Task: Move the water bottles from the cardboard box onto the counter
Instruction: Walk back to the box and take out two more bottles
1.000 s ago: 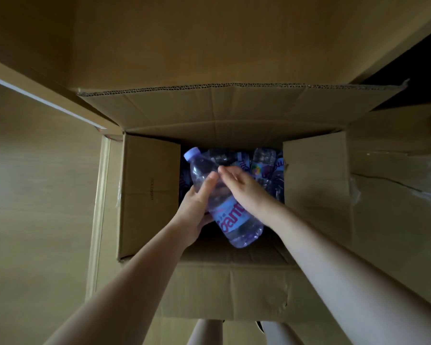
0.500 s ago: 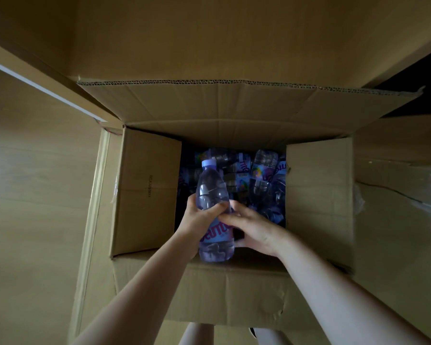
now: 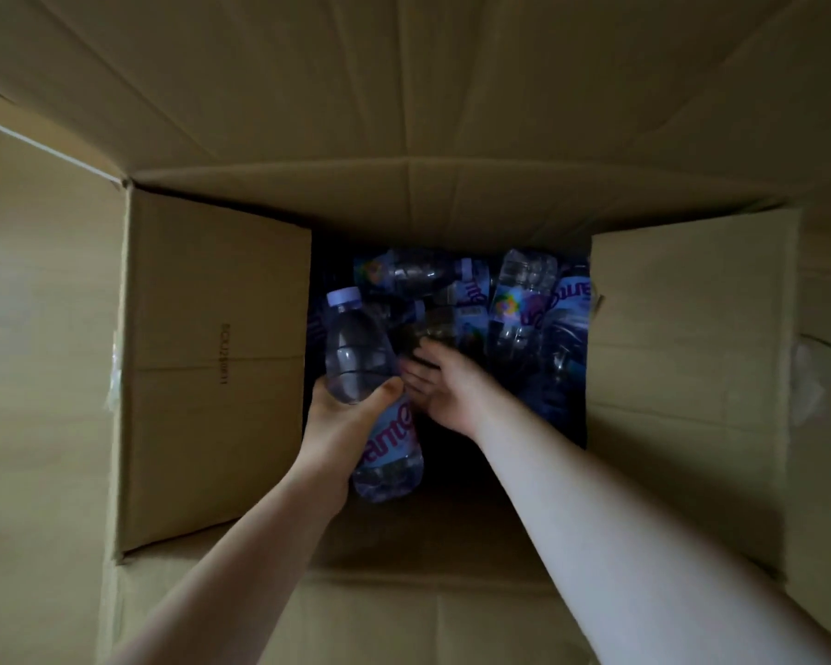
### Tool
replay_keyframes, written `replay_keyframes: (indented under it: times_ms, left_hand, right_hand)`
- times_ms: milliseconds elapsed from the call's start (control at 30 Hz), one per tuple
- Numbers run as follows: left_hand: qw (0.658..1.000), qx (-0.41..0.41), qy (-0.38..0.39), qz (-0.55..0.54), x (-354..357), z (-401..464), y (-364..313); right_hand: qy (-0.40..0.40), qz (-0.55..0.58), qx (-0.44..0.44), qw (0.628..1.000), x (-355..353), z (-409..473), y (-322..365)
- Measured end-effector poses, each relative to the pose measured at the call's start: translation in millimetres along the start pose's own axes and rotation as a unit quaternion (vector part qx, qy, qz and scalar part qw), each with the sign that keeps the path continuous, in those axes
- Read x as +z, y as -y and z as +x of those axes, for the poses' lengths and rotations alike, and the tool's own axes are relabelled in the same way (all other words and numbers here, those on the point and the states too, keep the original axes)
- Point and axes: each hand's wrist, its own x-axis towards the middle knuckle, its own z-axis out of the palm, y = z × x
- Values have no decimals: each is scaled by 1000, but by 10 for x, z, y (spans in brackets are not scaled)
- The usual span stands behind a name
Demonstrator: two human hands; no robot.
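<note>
Nearest me, at about seven o'clock, my left hand (image 3: 341, 424) is gripping a water bottle (image 3: 370, 400) around its middle, thumb wrapped across the front, cap tipped toward eleven o'clock. I am holding it at the waist because that seems the firmest place on a thin, slick bottle, and it is hanging over the near part of the cardboard box (image 3: 212, 376), clear of the pile. Just beside it, toward one o'clock, my right hand (image 3: 444, 388) is reaching down with relaxed, spread fingers, holding nothing, so I can take a second bottle in the same trip. Farther off, at twelve to two o'clock, the remaining bottles (image 3: 514, 304) are lying jumbled in the dim box bottom, labels facing every way. No tabletop is showing from where I am looking.
</note>
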Motion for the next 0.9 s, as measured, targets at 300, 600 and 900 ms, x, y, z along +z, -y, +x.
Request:
replay_keyframes:
  times_ms: [300,600,900]
  left_hand:
    - [997,17,-80,-6,-6,82,66]
    - [996,44,-74,23,24,21,93]
    - [995,87,-22,41,233,-541,-82]
  right_hand:
    - [3,-112,-1,994,774,577,130]
    - [8,-46,-43,998,460,291,157]
    - [-53,-307,-349,884,77,-587,382]
